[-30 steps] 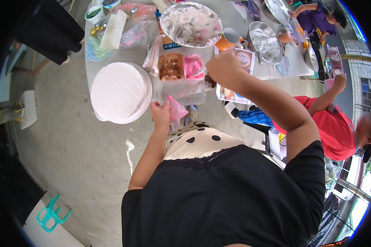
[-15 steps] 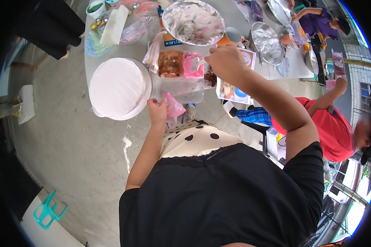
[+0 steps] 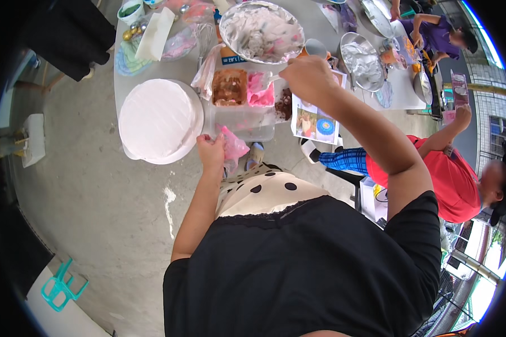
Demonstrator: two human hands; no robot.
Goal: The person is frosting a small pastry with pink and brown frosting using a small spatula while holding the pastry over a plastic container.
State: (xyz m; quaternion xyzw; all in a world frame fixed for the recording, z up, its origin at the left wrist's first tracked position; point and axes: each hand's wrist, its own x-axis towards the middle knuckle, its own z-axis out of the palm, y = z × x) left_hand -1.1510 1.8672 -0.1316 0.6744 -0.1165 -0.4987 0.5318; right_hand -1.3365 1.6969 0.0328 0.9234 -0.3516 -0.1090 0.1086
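Note:
My left hand (image 3: pixel 210 150) is closed on a piping bag (image 3: pixel 234 148) with pink cream in it, held just off the table's near edge. My right hand (image 3: pixel 310 78) grips the handle of a pale spatula (image 3: pixel 270 82), whose blade reaches into a small square tub of pink cream (image 3: pixel 260 96). Beside that tub lies a square tub smeared with brown (image 3: pixel 229 90). Both rest on a clear plastic tray (image 3: pixel 244 130). A round cake covered in smooth white cream (image 3: pixel 158 121) stands to the left of my left hand.
Behind the tubs is a metal bowl of whipped cream (image 3: pixel 261 33), with an orange cup (image 3: pixel 316 49) beside it. A second cream bowl (image 3: pixel 362 62) and printed picture sheets (image 3: pixel 315 121) lie to the right. A person in red (image 3: pixel 452 182) sits or stands at the right.
The spatula has shifted slightly left and up within the pink tub, lifting some cream. My left hand still holds the piping bag. The whole view has drifted slightly.

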